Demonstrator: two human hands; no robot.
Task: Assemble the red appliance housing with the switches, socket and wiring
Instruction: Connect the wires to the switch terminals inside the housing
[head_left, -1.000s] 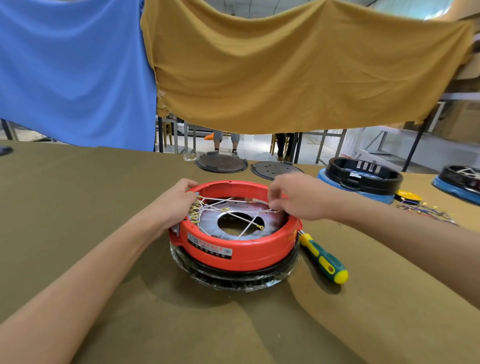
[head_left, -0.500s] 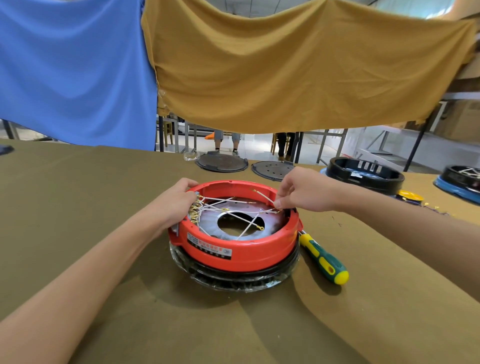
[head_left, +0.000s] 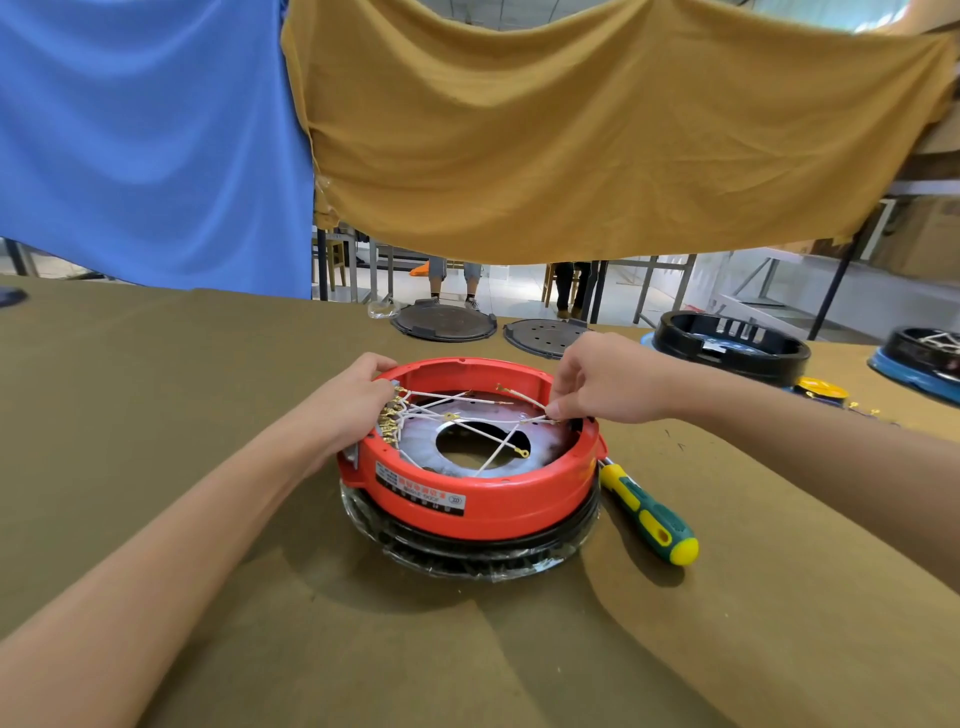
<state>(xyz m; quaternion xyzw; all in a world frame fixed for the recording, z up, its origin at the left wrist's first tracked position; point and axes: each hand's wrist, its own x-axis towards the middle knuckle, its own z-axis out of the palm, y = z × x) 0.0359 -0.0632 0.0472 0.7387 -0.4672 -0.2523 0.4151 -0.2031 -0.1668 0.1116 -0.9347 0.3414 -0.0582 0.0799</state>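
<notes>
Covering the table, olive cloth (head_left: 156, 415), blue sheet (head_left: 145, 140) and mustard sheet (head_left: 597, 140) hung behind, left hand (head_left: 353, 400) gripping red housing (head_left: 483, 499), right hand (head_left: 608, 379) pinching white wire (head_left: 524, 397)

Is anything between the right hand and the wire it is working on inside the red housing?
Nothing visible. The right hand already pinches a white wire at the right rim of the red housing. Other loose wires cross the opening beneath it. The left hand grips the left rim.

right hand (head_left: 608, 379) drawn back to the rim, white wire (head_left: 524, 397) now pinched and lifted
</notes>
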